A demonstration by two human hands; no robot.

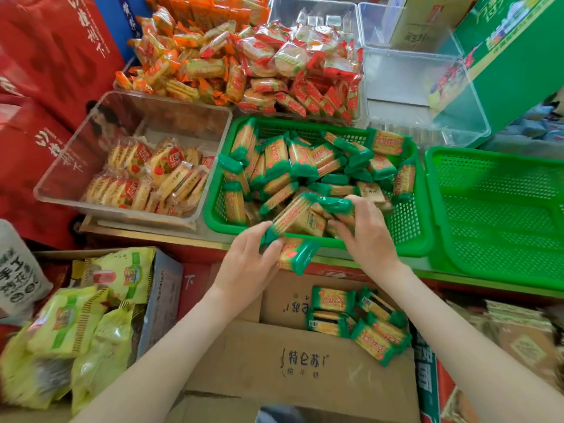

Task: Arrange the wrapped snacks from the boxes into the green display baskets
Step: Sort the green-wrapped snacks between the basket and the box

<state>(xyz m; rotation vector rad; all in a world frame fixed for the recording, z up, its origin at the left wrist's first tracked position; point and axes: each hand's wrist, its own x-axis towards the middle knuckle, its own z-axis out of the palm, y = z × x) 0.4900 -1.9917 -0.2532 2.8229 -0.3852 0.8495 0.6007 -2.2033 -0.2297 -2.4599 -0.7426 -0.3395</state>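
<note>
Head view, looking down over the front edge of the shop counter (171,238). The left hand (244,267) curls its fingers round several green-wrapped cracker packets (290,218) at the near rim of the green perforated plastic basket (422,236); one of these packets hangs just below the rim. The right hand (370,236) grips the other end of the same bundle, fingers bent over the green wrapper ends, above the basket's near right part. A loose heap of like packets (305,160) lies in the basket, some flat and some on edge. A second green perforated basket (500,209) stands just beside it, toward the counter's right end. To the left, touching the first basket, stands a clear plastic tub (131,111) of round crackers in red-labelled wrappers. Below the counter's front edge, between the forearms, an open brown cardboard box (305,364) holds further green-wrapped packets (375,334) at its far right corner. Yellow snack bags (76,325) lie to the box's left.
</note>
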